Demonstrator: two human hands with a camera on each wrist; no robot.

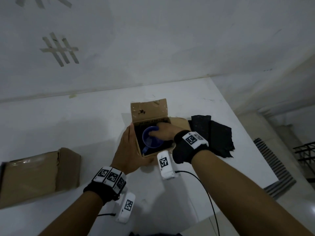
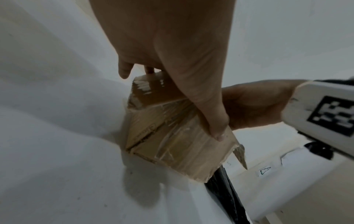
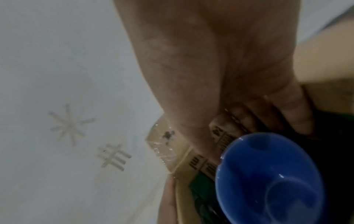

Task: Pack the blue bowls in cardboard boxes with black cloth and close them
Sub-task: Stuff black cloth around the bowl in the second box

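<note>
- Reaching down into the open brown cardboard box (image 1: pixel 150 111), the right hand (image 1: pixel 164 132) grips the translucent blue plastic bowl (image 1: pixel 151 139): the thumb lies inside the bowl and the fingers curl over its far rim.
- From the right wrist view the blue bowl (image 3: pixel 268 178) sits tilted, its opening turned toward the camera, with black lining dark behind it.
- Against the box's left wall the left hand (image 1: pixel 129 149) lies flat, fingers straight along the outside and the thumb across the near wall.
- From the left wrist view the thumb of the left hand (image 2: pixel 191 68) presses the taped cardboard side of the box (image 2: pixel 172 144); the other fingertips reach the far edge.
- Inside, the box is lined with black cloth, and the bowl rests within it, near the middle.
- At the far side one flap stands upright, glossy with clear tape.
- Just right of the box, a pile of folded black cloth pieces (image 1: pixel 214 133) lies on the white table (image 1: pixel 68 126), touching the box's right flap.
- Well to the left, near the table's edge, a second brown cardboard box (image 1: pixel 39 174) sits closed and taped.
- Strips of tape (image 1: pixel 59 49) are stuck in a crossed pattern on the white wall beyond the table.
</note>
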